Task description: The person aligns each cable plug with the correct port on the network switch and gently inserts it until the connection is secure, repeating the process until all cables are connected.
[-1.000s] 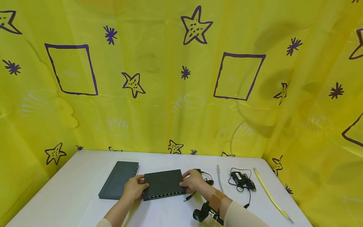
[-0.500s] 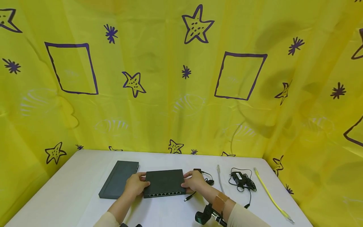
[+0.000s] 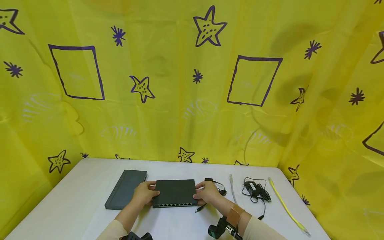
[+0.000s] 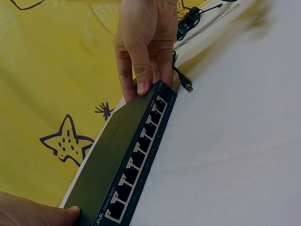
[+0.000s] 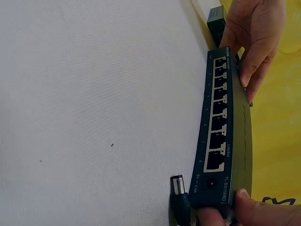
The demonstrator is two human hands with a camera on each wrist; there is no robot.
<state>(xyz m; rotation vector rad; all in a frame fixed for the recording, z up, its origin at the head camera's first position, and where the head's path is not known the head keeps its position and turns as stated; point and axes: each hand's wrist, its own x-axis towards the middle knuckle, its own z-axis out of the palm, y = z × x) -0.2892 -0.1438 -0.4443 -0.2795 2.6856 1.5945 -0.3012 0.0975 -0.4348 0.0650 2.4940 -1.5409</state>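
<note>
A black Ethernet switch (image 3: 175, 192) lies between both hands, its row of ports facing the person. My left hand (image 3: 142, 194) grips its left end, thumb on top and fingers at the side. At the other end, my right hand (image 3: 208, 192) pinches the switch in the same way. The right wrist view shows a round power socket (image 5: 211, 182) beside the ports. A black barrel plug (image 5: 181, 200) lies close to that corner, apart from the socket. Its adapter (image 3: 208, 180) is partly hidden behind the right hand.
Left of the hands lies a larger dark grey flat box (image 3: 126, 190). On the right are a grey network cable (image 3: 232, 189), a black power adapter (image 3: 253, 189) with coiled cord, and a yellow network cable (image 3: 286, 208). A yellow curtain (image 3: 168, 120) borders the white table (image 3: 75, 200).
The switch has turned slightly, so its port edge now runs more level, and has shifted a little to the right. Both hands have kept their grip and moved with it.
</note>
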